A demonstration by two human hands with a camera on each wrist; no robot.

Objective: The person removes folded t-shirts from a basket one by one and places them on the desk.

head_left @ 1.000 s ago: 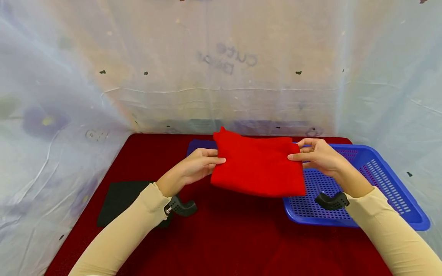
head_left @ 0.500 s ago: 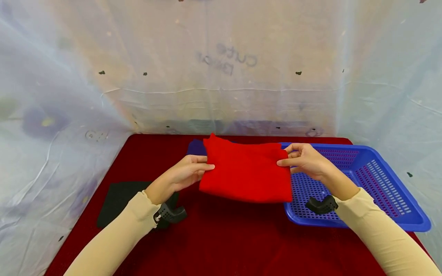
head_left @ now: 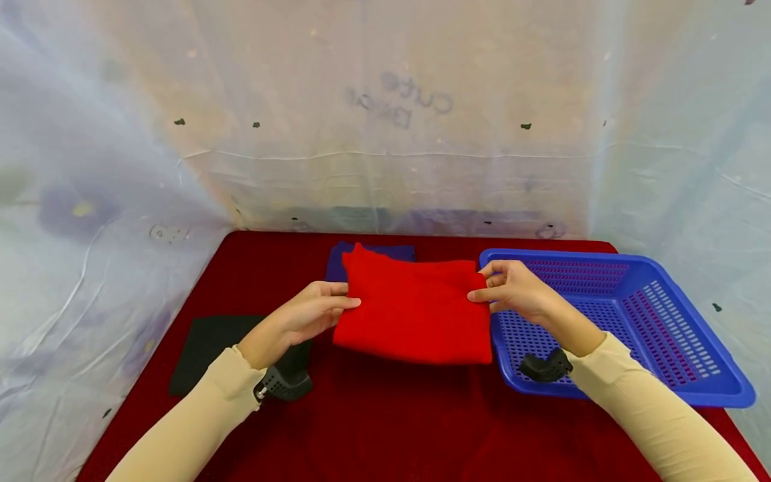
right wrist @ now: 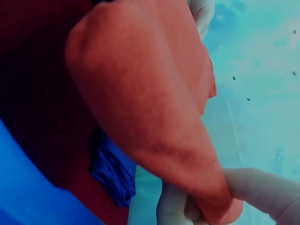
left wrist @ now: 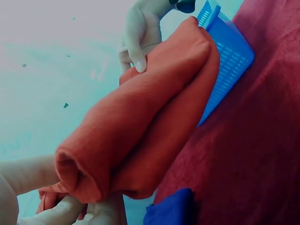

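Both hands pinch one folded red cloth (head_left: 414, 311) by its side edges, left hand (head_left: 307, 314) and right hand (head_left: 512, 289), holding it at frame centre above the dark red table (head_left: 391, 422). Since a second ago, it has shifted left, off the one blue basket (head_left: 662, 335) at right. One dark blue cloth (head_left: 337, 261) lies behind, one black cloth (head_left: 205, 348) at lower left.

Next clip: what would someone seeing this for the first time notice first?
The folded red cloth, held up above the dark red table by the left hand and the right hand at its two sides. To its right sits a perforated blue basket; a dark blue cloth lies behind it.
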